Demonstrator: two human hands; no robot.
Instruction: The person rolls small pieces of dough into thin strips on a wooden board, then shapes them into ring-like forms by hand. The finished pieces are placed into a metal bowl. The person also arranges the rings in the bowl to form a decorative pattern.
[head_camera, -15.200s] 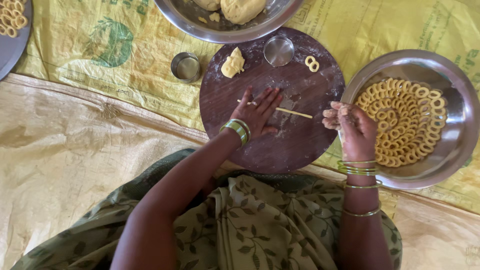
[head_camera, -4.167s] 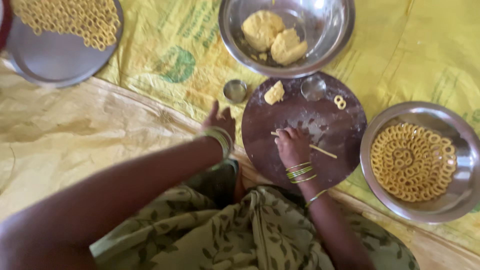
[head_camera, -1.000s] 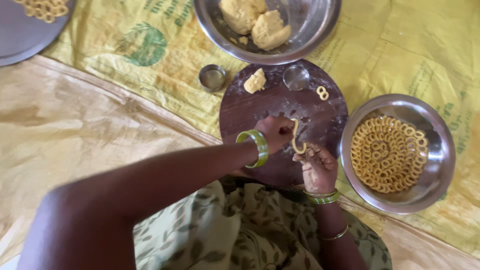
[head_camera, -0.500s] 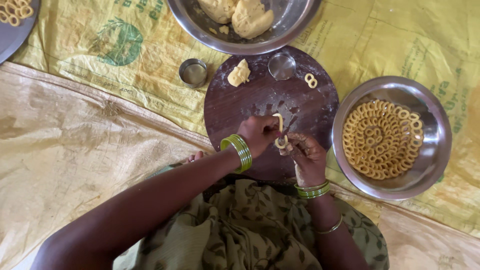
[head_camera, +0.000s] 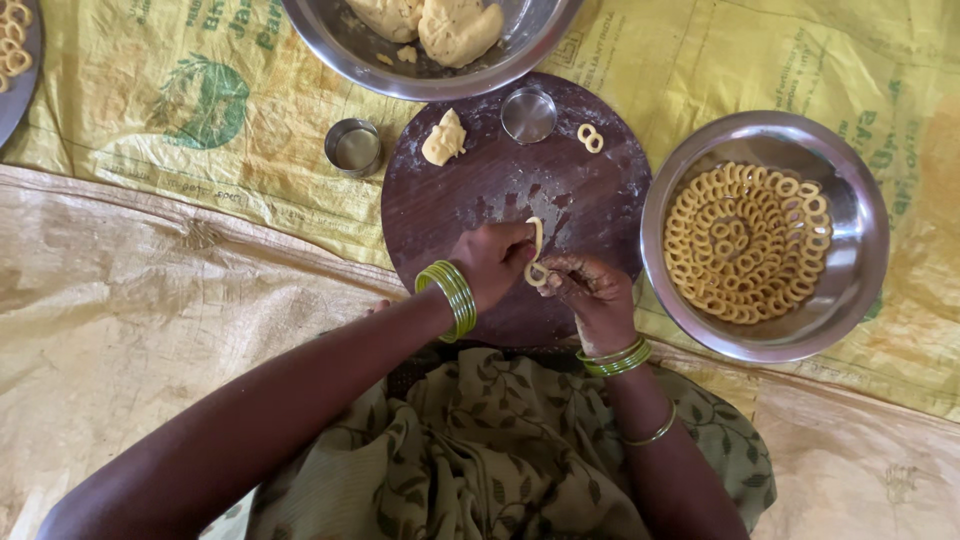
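My left hand (head_camera: 492, 261) and my right hand (head_camera: 590, 288) meet over the near part of a round dark wooden board (head_camera: 590, 195). Between their fingertips is a thin rope of yellow dough (head_camera: 537, 250), its lower end curled into a small ring. Both hands pinch this rope. Green bangles sit on both wrists. A small lump of dough (head_camera: 444, 139) lies at the board's far left, and a finished double ring (head_camera: 590, 137) lies at its far right.
A steel bowl (head_camera: 850, 250) at the right holds several dough rings. A larger steel bowl (head_camera: 340, 45) with dough lumps stands beyond the board. Two small steel cups (head_camera: 353, 147) (head_camera: 528, 114) stand near it. A tray of rings (head_camera: 12, 60) shows at top left. Yellow sacking covers the floor.
Earlier the dough lay as a straight rope on the board under my hand. Since then both hands lifted it and curled its end into a ring; the view has shifted slightly.
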